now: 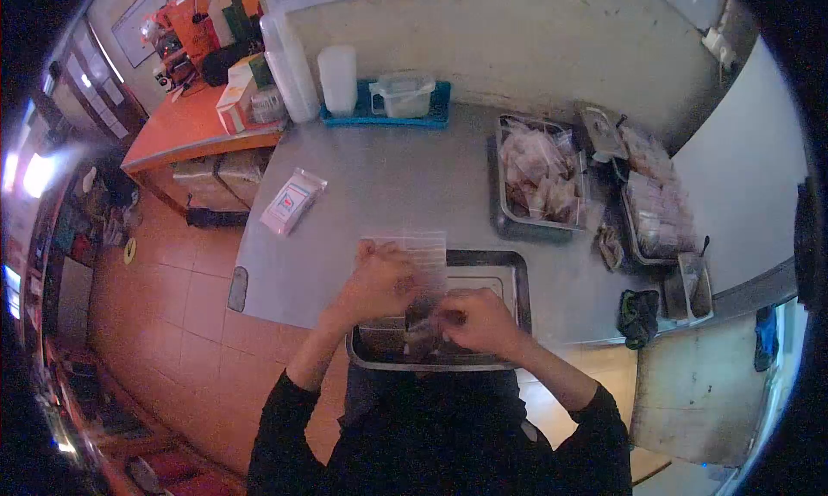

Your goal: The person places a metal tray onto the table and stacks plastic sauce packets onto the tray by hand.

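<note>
A metal tray [515,276] lies at the near edge of the steel table, below both hands. My left hand [382,280] is closed at a clear plastic bag [425,253], its fingers bent against the bag's left side. Close to it on the right, my right hand [477,319] has its fingers pinched together over the tray, at the lower part of the bag. Something dark shows between the hands, too blurred to name. Part of the tray's inside is hidden behind the hands and bag.
A white packet [293,203] lies left on the steel table [388,168]. Tray with filled bags [502,185] stands back right, beside another packed tray [636,246]. A dark cloth [638,317] is at the right edge. A blue tray [341,120] holds containers against the wall.
</note>
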A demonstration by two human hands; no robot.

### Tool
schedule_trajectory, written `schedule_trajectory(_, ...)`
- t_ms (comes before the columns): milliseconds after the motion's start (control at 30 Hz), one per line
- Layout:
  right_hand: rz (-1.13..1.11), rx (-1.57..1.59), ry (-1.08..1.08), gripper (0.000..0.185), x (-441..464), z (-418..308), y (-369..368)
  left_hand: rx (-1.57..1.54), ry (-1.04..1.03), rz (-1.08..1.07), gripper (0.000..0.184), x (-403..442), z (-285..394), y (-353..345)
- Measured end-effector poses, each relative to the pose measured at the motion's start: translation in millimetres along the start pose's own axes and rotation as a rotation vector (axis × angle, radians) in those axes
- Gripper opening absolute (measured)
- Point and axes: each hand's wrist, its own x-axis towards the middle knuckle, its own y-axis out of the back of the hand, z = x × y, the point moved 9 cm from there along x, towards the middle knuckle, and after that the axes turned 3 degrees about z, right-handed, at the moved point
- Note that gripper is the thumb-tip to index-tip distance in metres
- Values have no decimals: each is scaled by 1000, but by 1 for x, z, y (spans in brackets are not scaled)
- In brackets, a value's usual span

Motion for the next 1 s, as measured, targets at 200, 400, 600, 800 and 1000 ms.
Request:
schedule_trajectory(200, 230, -157, 48, 14, 5, 4, 12, -21, -12, 31, 15, -4, -3, -1)
schedule_trajectory(400, 283, -194, 78, 12, 7, 0, 12, 10, -36, -110, 15, -5, 7, -3)
schedule_trajectory(600, 399, -250, 165, 15, 5, -3, 17, 40, 8, -167, 30, -4, 14, 1)
schedule_trajectory(800, 211, -251, 106, 21, 8, 4, 4, -25, -58, -196, 32, -4, 11, -15)
schedule_trajectory(1000, 440, -270, 146, 14, 3, 7, 34, 1, -24, -323, 19, -1, 10, -15)
